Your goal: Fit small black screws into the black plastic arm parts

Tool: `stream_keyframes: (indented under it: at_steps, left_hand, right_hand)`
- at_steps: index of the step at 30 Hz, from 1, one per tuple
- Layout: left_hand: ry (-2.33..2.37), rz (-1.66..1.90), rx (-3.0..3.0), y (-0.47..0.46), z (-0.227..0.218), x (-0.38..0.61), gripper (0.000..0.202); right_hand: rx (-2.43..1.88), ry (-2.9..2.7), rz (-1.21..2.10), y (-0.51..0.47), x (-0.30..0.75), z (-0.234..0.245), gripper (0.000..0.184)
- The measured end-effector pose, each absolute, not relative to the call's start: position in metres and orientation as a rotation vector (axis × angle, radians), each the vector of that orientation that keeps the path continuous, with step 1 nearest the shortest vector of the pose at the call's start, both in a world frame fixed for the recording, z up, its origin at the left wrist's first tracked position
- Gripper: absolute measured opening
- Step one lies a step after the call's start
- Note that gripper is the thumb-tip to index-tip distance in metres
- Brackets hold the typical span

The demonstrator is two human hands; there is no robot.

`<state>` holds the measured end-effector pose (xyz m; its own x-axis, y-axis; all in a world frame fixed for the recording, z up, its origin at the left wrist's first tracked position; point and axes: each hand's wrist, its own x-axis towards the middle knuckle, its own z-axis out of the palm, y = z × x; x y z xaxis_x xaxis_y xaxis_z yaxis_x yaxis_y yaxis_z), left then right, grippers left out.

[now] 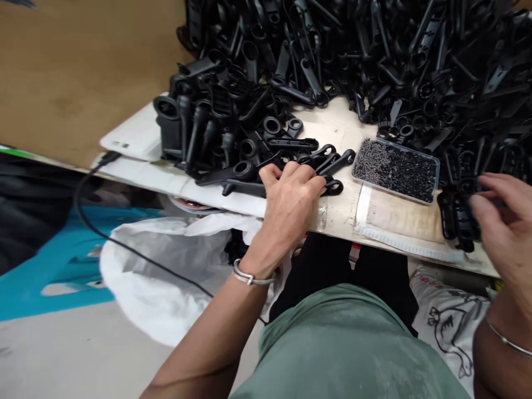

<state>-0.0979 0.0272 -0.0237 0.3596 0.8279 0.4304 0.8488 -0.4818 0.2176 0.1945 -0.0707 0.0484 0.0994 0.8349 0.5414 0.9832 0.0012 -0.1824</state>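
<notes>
My left hand (293,194) reaches down into the near edge of a heap of black plastic parts (245,166), long handle-like pieces with ring ends. Its fingers curl over a black part (332,185) whose ends show on both sides of the hand. How firmly it is held is hidden under the fingers. At the right edge my right hand (507,216) hovers by a small row of black parts (457,216). Thumb and forefinger are apart there, and nothing shows clearly held between them. A clear plastic box (394,169) full of small dark screws lies between the hands.
A large pile of similar black parts (353,44) covers the back of the table. At left lies a white flat device (137,133) with a black cable (137,255). A white plastic bag (158,277) hangs open below the table edge; a printed sack (449,321) stands at right.
</notes>
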Motion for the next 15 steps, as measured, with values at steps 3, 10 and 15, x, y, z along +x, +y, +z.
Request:
stream_keyframes:
  at_steps: [3, 10, 15]
  left_hand:
    - [-1.578, -0.863, -2.580, 0.029, -0.026, -0.101, 0.025]
    - [-1.484, -0.967, -2.670, 0.016, -0.008, -0.078, 0.020]
    - [-1.202, -0.716, -3.058, 0.013, -0.015, -0.042, 0.022]
  right_hand:
    - [-1.833, -1.852, -0.266, -0.055, 0.180, 0.040, 0.025]
    - [-2.176, -1.998, -0.064, -0.018, 0.171, 0.021, 0.028]
    - [-2.415, -2.035, 0.008, 0.005, 0.161, 0.024, 0.026]
